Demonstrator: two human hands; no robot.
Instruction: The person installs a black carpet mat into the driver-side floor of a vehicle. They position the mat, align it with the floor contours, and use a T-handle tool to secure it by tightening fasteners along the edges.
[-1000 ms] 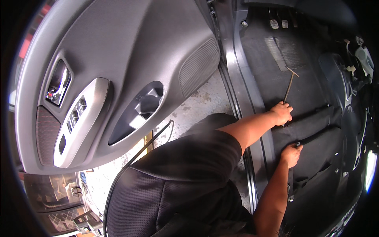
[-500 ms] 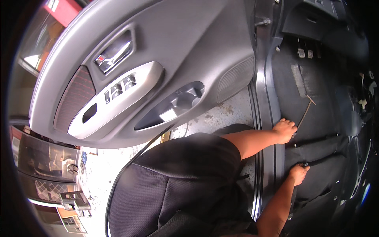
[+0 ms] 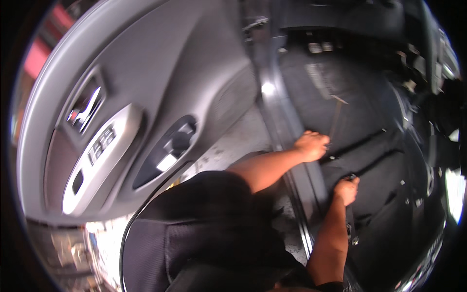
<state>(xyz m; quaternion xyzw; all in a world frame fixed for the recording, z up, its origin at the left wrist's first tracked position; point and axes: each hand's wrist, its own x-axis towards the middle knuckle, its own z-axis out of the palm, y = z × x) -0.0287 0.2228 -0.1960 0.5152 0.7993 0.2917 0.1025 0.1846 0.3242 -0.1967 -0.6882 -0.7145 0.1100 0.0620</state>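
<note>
My left hand (image 3: 311,145) is closed at the near end of a thin metal T-handle wrench (image 3: 336,117). The crossbar of the wrench points away toward the pedals, above the dark car floor carpet (image 3: 360,117). My right hand (image 3: 346,190) is closed too, lower and further right, beside a ridge in the carpet. Something small and dark shows at its fingers, but I cannot make out its kind. Both arms reach over the door sill (image 3: 304,170) into the car.
On the left stands the open car door (image 3: 194,63), with its window switch panel (image 3: 104,146) and door pocket (image 3: 170,151). Foot pedals (image 3: 321,47) are at the far end of the footwell. Loose wires and small fittings lie along the right side of the floor.
The view has swung, so the door and car floor now sit further left, with some blur. Both hands keep their grips, and the wrench stays at my left hand.
</note>
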